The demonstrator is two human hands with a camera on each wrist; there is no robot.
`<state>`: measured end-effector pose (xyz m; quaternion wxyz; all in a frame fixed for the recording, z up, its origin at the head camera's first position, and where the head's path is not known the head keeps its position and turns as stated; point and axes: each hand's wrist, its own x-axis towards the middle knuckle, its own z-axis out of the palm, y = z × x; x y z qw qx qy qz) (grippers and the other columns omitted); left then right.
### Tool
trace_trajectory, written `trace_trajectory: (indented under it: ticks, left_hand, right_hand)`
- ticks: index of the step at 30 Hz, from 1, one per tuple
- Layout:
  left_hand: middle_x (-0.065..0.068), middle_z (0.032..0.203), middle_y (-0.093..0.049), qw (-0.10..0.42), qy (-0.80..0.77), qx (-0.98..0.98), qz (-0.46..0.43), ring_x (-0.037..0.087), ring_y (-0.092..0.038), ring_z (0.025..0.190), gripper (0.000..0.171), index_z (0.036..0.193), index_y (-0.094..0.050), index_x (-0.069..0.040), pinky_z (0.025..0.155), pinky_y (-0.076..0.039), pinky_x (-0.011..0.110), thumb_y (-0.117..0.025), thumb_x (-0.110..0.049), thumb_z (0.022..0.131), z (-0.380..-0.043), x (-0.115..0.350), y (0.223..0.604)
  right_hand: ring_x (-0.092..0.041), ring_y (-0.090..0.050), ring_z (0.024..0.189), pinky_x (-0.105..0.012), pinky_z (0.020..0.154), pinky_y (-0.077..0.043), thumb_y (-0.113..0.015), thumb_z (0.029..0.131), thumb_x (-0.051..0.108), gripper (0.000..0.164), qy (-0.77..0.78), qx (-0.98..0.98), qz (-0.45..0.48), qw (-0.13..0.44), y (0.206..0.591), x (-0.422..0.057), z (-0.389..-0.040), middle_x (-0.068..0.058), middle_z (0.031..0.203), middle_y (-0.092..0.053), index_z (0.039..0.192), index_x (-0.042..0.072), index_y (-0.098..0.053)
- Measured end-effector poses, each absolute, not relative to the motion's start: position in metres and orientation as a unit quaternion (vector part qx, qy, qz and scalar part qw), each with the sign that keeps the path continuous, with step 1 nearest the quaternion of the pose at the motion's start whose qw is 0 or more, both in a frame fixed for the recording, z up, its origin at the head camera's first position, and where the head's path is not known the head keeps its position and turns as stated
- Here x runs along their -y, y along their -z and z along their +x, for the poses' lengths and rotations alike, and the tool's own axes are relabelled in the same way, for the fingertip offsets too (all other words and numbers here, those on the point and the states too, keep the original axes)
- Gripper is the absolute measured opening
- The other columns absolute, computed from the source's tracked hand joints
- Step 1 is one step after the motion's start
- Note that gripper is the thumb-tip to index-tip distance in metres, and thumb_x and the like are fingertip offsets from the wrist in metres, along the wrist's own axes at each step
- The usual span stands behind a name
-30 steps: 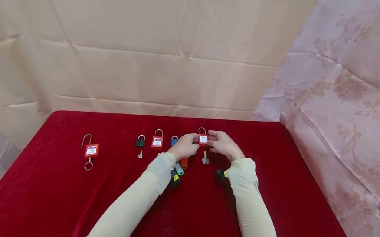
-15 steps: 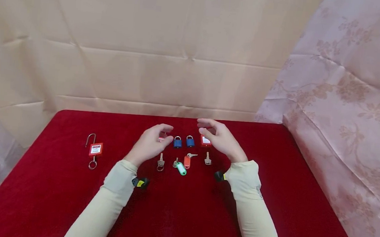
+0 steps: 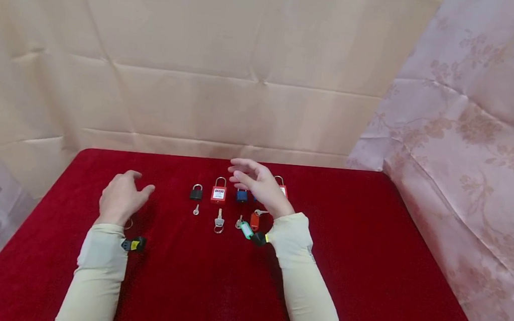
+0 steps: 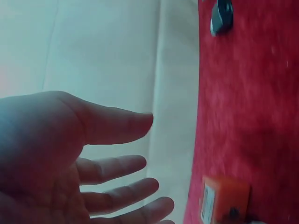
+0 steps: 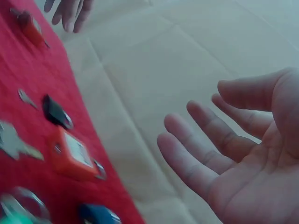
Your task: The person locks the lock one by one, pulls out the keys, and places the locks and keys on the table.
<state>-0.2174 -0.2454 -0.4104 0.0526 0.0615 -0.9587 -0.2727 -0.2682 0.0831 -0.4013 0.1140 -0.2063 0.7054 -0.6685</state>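
Observation:
My left hand (image 3: 120,197) hovers over the far-left red padlock (image 4: 229,198), fingers spread and holding nothing. In the head view it hides that padlock; only its key ring (image 3: 128,224) shows past the wrist. My right hand (image 3: 261,186) hangs relaxed and empty above the row of locks, partly covering a blue padlock (image 3: 242,195) and the rightmost red padlock (image 3: 283,190). To its left stand another red padlock (image 3: 219,194) and a black padlock (image 3: 196,192), both with closed shackles.
Keys lie in front of the row: a small key (image 3: 196,209), a key on a ring (image 3: 219,221), and keys with a green tag (image 3: 246,229) and a red tag (image 3: 254,221). A red cloth (image 3: 210,288) covers the table; beige fabric (image 3: 197,110) hangs behind.
Both hands have left the rightmost red padlock. My left hand has swept far left to the other red padlock; my right hand has drifted left over the blue padlocks.

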Motion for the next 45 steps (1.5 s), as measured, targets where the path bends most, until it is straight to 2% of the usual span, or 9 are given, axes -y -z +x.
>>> trace_trajectory:
  ticks: [4, 7, 11, 16, 23, 29, 33, 38, 45]
  left_hand:
    - [0.036, 0.123, -0.056, 0.006, 0.259, 0.963, 0.073, 0.051, -0.056, 0.107, 0.058, 0.134, -0.053, 0.010, 0.077, -0.049, 0.061, -0.062, -0.031, 0.094, -0.218, 0.260, 0.415]
    - [0.037, 0.125, -0.054, -0.032, 0.244, 0.966, 0.076, 0.051, -0.056, 0.107, 0.059, 0.134, -0.052, 0.011, 0.075, -0.050, 0.060, -0.060, -0.032, 0.094, -0.217, 0.267, 0.417]
    - [0.033, 0.106, -0.061, -0.061, 0.241, 0.965, 0.082, 0.045, -0.060, 0.092, 0.053, 0.120, -0.058, 0.011, 0.065, -0.051, 0.053, -0.060, -0.034, 0.092, -0.214, 0.273, 0.418]
    - [0.024, 0.087, -0.062, -0.074, 0.252, 0.961, 0.089, 0.037, -0.058, 0.078, 0.045, 0.100, -0.061, 0.007, 0.058, -0.047, 0.045, -0.064, -0.038, 0.091, -0.214, 0.278, 0.420]
    - [0.017, 0.079, -0.059, -0.091, 0.260, 0.956, 0.097, 0.031, -0.055, 0.071, 0.041, 0.093, -0.059, 0.004, 0.056, -0.044, 0.040, -0.063, -0.037, 0.093, -0.214, 0.282, 0.421]
    - [0.015, 0.073, -0.060, -0.081, 0.259, 0.958, 0.093, 0.029, -0.055, 0.066, 0.040, 0.082, -0.060, 0.002, 0.054, -0.042, 0.038, -0.064, -0.036, 0.092, -0.215, 0.282, 0.425]
    - [0.012, 0.069, -0.061, -0.075, 0.259, 0.959, 0.090, 0.028, -0.055, 0.064, 0.039, 0.076, -0.061, -0.001, 0.054, -0.041, 0.037, -0.065, -0.036, 0.092, -0.214, 0.281, 0.426]
    - [0.010, 0.067, -0.061, -0.075, 0.258, 0.959, 0.086, 0.027, -0.055, 0.064, 0.037, 0.074, -0.063, -0.003, 0.054, -0.041, 0.038, -0.067, -0.035, 0.091, -0.214, 0.280, 0.424]
    - [0.009, 0.067, -0.062, -0.076, 0.267, 0.957, 0.082, 0.027, -0.057, 0.066, 0.035, 0.079, -0.066, 0.000, 0.055, -0.044, 0.039, -0.075, -0.033, 0.087, -0.216, 0.275, 0.423]
  right_hand:
    - [-0.045, -0.060, 0.119, -0.049, 0.101, -0.049, -0.061, 0.102, 0.011, 0.039, 0.681, -0.693, -0.191, 0.140, 0.413, -0.070, -0.266, -0.024, 0.136, -0.058, 0.140, 0.003, -0.056]
    - [-0.045, -0.059, 0.121, -0.051, 0.102, -0.048, -0.061, 0.102, 0.010, 0.039, 0.676, -0.695, -0.188, 0.158, 0.419, -0.065, -0.265, -0.025, 0.137, -0.057, 0.139, 0.002, -0.056]
    - [-0.041, -0.060, 0.120, -0.047, 0.100, -0.050, -0.059, 0.102, 0.007, 0.040, 0.674, -0.694, -0.179, 0.177, 0.428, -0.061, -0.265, -0.023, 0.137, -0.059, 0.141, -0.001, -0.054]
    - [-0.039, -0.063, 0.118, -0.042, 0.097, -0.053, -0.061, 0.102, 0.009, 0.041, 0.680, -0.688, -0.163, 0.195, 0.437, -0.058, -0.266, -0.020, 0.136, -0.061, 0.141, 0.000, -0.054]
    - [-0.040, -0.062, 0.117, -0.040, 0.096, -0.054, -0.058, 0.103, 0.009, 0.045, 0.676, -0.686, -0.158, 0.220, 0.447, -0.051, -0.267, -0.027, 0.137, -0.057, 0.145, -0.005, -0.048]
    - [-0.034, -0.067, 0.111, -0.039, 0.092, -0.056, -0.058, 0.103, 0.011, 0.040, 0.649, -0.714, -0.133, 0.225, 0.453, -0.048, -0.268, -0.022, 0.125, -0.066, 0.141, -0.002, -0.054]
    - [-0.034, -0.067, 0.110, -0.039, 0.091, -0.056, -0.059, 0.103, 0.011, 0.040, 0.647, -0.717, -0.126, 0.227, 0.453, -0.048, -0.268, -0.021, 0.123, -0.067, 0.141, -0.001, -0.055]
    - [-0.034, -0.067, 0.112, -0.039, 0.090, -0.056, -0.058, 0.103, 0.010, 0.039, 0.638, -0.724, -0.132, 0.226, 0.452, -0.047, -0.268, -0.021, 0.124, -0.067, 0.141, -0.002, -0.055]
    - [-0.035, -0.066, 0.113, -0.038, 0.090, -0.056, -0.058, 0.103, 0.009, 0.039, 0.629, -0.732, -0.139, 0.223, 0.453, -0.046, -0.268, -0.022, 0.126, -0.066, 0.140, -0.003, -0.055]
